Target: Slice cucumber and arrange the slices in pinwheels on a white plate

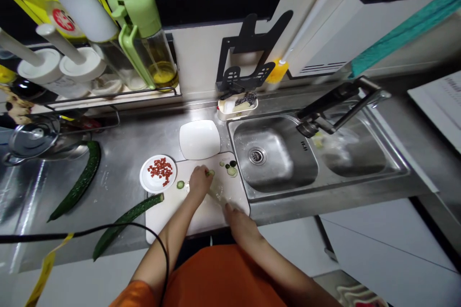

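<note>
My left hand [200, 181] is closed over the white cutting board [194, 218], pinching a small cucumber slice [211, 172] at its fingertips. My right hand [242, 225] is closed at the board's near right edge. From it a pale, shiny blade, apparently a knife [217, 193], points toward my left hand; its handle is hidden in the fist. Several cucumber slices [232, 171] lie at the board's far right corner, and another cucumber piece [180, 184] rests left of my left hand. A cut cucumber [126, 220] lies with its end over the board's left edge.
Left of the board's far side is a white plate of diced red pieces [160, 170]. Behind the board sits a white square plate [200, 139]. A whole cucumber [81, 182] lies farther left. The double sink [275, 153] and black faucet [324, 110] are at right.
</note>
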`<state>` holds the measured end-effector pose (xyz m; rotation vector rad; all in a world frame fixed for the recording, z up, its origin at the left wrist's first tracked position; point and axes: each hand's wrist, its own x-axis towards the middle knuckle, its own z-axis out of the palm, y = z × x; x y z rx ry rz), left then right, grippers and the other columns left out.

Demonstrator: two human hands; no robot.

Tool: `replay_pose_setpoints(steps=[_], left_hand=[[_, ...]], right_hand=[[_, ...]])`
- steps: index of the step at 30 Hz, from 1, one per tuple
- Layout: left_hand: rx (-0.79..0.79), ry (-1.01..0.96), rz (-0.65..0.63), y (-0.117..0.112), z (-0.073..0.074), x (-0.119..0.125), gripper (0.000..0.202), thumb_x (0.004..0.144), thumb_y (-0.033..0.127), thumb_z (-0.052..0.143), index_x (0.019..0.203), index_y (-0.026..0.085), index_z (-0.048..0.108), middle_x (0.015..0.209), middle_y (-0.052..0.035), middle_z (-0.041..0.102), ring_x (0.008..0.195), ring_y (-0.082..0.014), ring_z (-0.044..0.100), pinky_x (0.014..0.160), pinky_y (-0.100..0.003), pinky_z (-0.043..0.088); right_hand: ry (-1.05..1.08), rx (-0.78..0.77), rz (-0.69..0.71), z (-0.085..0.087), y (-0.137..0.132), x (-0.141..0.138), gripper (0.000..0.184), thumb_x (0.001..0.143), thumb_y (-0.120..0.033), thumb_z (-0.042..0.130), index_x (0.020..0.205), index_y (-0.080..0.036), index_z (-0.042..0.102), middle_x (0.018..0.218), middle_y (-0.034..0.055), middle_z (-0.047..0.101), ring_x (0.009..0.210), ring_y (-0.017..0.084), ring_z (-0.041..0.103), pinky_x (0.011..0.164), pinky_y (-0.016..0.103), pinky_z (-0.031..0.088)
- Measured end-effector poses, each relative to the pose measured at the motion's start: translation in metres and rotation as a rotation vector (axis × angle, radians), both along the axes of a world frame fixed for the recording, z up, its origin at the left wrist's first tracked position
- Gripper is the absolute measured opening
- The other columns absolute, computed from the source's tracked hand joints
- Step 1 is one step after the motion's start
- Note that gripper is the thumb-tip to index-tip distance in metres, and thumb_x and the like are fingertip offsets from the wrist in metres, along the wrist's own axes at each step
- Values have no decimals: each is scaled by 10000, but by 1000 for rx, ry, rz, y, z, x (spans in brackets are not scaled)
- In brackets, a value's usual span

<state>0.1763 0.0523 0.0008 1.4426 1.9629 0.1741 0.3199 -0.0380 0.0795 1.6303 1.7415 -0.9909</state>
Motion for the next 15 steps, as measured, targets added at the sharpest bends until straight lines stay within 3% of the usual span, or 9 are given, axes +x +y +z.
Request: replay_pose_setpoints(steps=[15], left_hand=[[7,-62,-11,1,4,6,58,792,237,583,763,204,621,785,-27,649,735,-153,570,644,-253,375]], right_hand=[[-7,40,40,-3,-3,0,497,893,-10,232,1276,-187,495,1034,137,669,895,238,674,690,313,523]])
